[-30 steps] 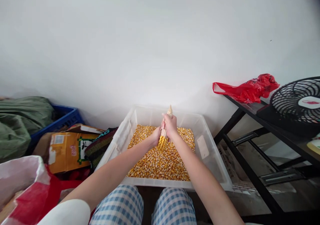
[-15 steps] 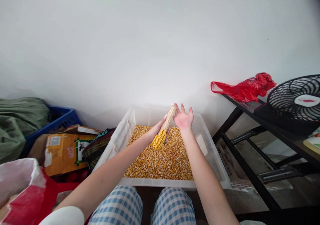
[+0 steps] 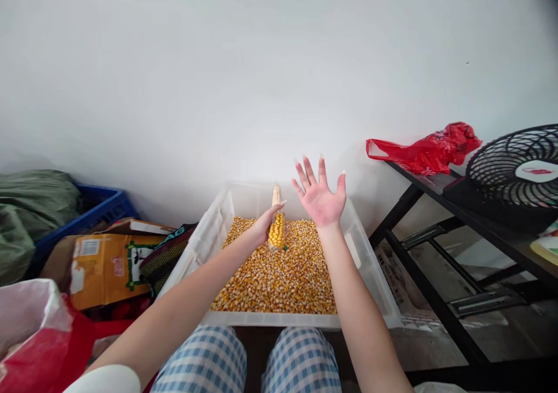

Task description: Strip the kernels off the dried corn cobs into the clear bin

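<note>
My left hand is closed around a corn cob, thumb across its near side. Yellow kernels cover the cob's lower part, while its upper end is pale and bare. Raised to the right of it, my right hand is open, palm showing and fingers spread, touching nothing. Beneath both hands, loose corn kernels lie in a translucent plastic bin. A small green and reddish bit shows beside the cob's lower end; I cannot tell exactly what it is.
On the right, a black table carries a red plastic bag and a black fan. To the left are an orange cardboard box, a blue crate and a red-and-white bag. A white wall rises behind the bin.
My right hand has moved up and away from the cob, its fingers spreading wider. The cob in my left hand has turned more upright and shifted slightly left.
</note>
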Motion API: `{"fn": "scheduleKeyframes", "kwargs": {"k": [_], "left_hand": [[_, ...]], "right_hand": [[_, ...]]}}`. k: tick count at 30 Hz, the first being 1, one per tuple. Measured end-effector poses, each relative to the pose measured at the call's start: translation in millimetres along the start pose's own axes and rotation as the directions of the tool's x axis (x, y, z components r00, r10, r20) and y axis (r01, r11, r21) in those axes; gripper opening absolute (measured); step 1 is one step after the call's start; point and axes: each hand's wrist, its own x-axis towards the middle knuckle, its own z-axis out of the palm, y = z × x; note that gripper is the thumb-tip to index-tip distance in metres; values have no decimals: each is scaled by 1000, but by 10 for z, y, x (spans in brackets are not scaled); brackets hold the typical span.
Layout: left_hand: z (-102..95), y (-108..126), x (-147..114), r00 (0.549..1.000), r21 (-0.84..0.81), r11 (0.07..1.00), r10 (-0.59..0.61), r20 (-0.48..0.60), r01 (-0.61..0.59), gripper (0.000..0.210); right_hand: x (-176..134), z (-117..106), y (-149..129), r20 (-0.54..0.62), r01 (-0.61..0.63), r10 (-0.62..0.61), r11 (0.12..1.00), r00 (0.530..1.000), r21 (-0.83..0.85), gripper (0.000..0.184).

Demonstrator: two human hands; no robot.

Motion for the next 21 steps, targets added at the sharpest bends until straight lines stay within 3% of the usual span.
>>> {"fn": "scheduleKeyframes", "kwargs": {"k": [3,12,14,17,19,21], "left_hand": [[45,7,-18,997,11,998,57,58,-58,40],[151,11,-131,975,55,976,208,79,-213,51],[220,-2,-198,946,92,941,323,36,-325,57],[333,-42,-304,851,214,836,524,-40,-505,64],[395,-70,-370,796,302,766,605,-37,-568,68],[436,-89,-426,771,385,717,637,-25,-581,72]], "right_hand": [[0,21,13,11,-21,21,999,1000,-27,49],[1,30,43,4,-33,33,998,999,-53,51],[3,39,61,-37,-11,8,997,999,-82,50],[11,55,106,-118,20,-37,991,992,-136,49],[17,66,140,-152,15,-39,988,988,-156,50],[20,79,167,-162,-5,-21,987,987,-161,53]]}}
